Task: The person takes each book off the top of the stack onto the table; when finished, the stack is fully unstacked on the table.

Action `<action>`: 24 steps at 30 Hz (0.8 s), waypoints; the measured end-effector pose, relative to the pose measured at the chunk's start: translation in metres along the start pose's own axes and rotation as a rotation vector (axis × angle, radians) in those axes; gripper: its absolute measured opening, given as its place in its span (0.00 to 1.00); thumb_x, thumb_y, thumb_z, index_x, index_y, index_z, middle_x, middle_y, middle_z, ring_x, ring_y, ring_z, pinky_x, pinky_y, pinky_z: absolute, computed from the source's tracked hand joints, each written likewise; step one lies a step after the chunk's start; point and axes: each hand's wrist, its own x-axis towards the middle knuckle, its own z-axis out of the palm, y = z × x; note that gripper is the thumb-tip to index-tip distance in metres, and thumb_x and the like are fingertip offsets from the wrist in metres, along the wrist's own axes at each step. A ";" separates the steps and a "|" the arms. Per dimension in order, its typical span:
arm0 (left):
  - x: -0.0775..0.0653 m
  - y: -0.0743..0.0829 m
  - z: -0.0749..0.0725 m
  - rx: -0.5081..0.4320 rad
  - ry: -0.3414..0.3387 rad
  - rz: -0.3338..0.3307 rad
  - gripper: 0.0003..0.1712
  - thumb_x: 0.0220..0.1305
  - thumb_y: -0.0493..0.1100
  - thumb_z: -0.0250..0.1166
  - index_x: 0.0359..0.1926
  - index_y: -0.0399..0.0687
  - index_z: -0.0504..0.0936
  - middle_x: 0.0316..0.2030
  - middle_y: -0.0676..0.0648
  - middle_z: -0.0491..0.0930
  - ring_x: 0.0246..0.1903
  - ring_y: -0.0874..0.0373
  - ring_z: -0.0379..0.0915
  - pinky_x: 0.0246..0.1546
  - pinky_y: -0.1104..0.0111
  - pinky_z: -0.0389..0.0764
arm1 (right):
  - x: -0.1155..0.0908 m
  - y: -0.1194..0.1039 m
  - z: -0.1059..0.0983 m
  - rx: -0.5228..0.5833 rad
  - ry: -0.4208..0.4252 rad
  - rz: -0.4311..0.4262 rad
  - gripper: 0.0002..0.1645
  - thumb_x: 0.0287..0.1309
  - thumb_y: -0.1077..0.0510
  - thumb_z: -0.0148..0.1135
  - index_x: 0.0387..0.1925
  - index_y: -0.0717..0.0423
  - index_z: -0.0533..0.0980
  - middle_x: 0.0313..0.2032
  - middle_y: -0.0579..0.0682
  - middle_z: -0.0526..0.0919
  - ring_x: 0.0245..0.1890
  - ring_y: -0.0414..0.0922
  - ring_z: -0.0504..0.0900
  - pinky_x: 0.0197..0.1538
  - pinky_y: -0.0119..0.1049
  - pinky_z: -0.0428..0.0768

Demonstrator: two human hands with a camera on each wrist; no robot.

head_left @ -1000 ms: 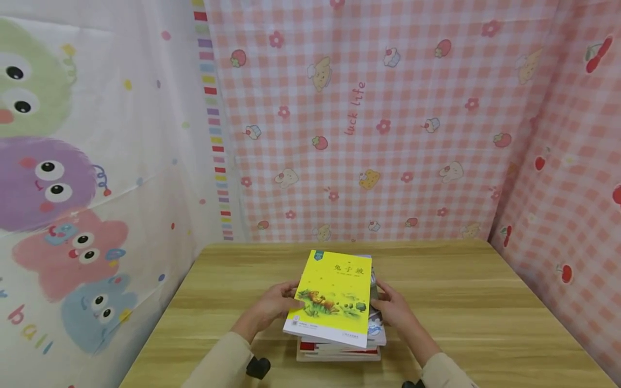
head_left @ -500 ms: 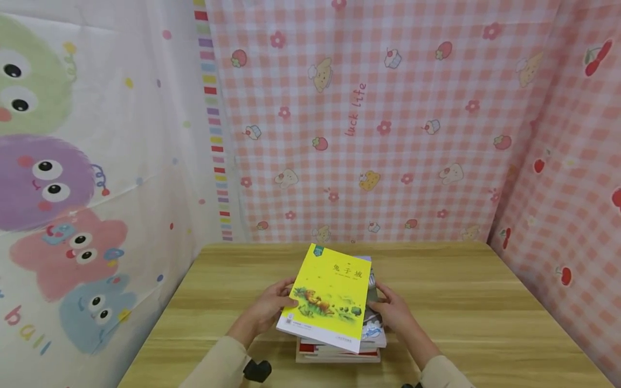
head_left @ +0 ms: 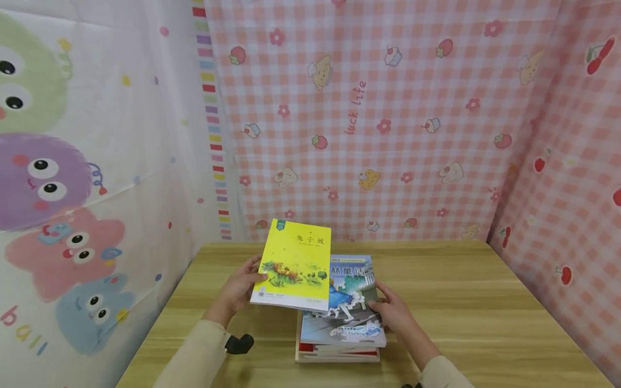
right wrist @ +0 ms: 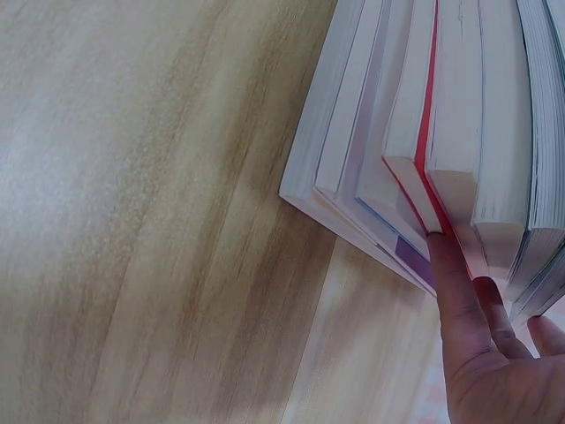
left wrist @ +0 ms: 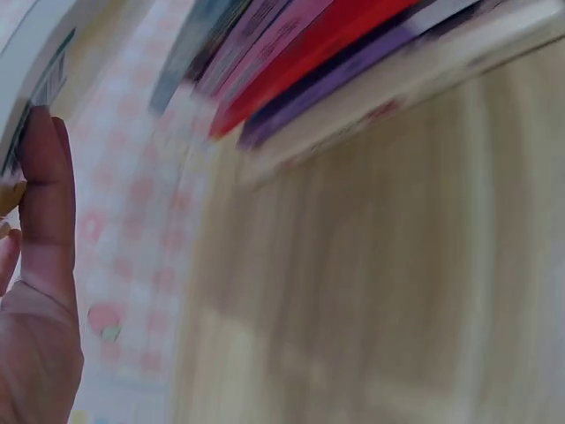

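A yellow book [head_left: 296, 264] with an illustrated cover is tilted above the left part of a book stack. My left hand [head_left: 240, 284] grips its left edge, the thumb on the cover and the fingers beneath. The top book [head_left: 349, 307] of the stack, blue-grey with a picture, lies partly covered by the yellow one. At the stack's right side my right hand [head_left: 394, 312] rests with its thumb at the top cover's edge. In the right wrist view its fairly straight fingers [right wrist: 459, 300] touch the page edges of the stacked books [right wrist: 450, 106].
The stack's lower books [head_left: 339, 354] show white and red edges on the wooden table [head_left: 466, 302]. A pink checked curtain [head_left: 359, 118] hangs behind the table, with patterned cloths [head_left: 145, 161] at the sides. A black device [head_left: 239, 344] sits at the left wrist.
My left hand has carried the yellow book left and away from me, off most of the stack, uncovering the blue-grey cover. The right hand has stayed almost where it was.
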 end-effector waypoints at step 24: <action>0.035 -0.023 -0.083 0.201 0.164 -0.122 0.38 0.70 0.30 0.53 0.76 0.40 0.48 0.54 0.33 0.72 0.34 0.54 0.81 0.33 0.61 0.84 | 0.000 -0.001 0.000 -0.030 0.020 0.006 0.37 0.67 0.66 0.55 0.75 0.55 0.58 0.59 0.74 0.70 0.37 0.52 0.82 0.33 0.45 0.82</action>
